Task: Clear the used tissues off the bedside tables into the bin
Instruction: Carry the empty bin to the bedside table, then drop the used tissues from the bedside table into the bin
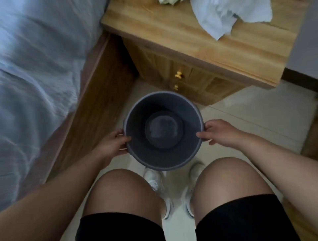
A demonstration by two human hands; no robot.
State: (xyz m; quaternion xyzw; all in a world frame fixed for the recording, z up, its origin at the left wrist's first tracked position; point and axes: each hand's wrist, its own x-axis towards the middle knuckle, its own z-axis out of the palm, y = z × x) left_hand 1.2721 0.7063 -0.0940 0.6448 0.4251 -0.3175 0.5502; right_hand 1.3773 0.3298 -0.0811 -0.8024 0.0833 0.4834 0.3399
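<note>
At the bottom of the frame are our bare knees and black shorts (240,215), with white shoes (154,182) on the pale tiled floor (258,117) between them. Just above the shoes, at the centre, we hold the round dark grey bin (137,120) by its rim: our left hand (113,144) grips the left side and our right hand (218,132) grips the right side, each with the thumb hooked inside and the fingers curled outside. We cannot tell whether the bin rests on the floor. Beyond it, in the upper right of the frame, stands the wooden bedside table (189,39) with brass drawer knobs (179,74). On its top lies a crumpled white tissue (223,15), and a second pale wad (167,2) is cut off by the top edge. The bed (34,60), in light blue bedding on a wooden frame (96,96), fills the left side
</note>
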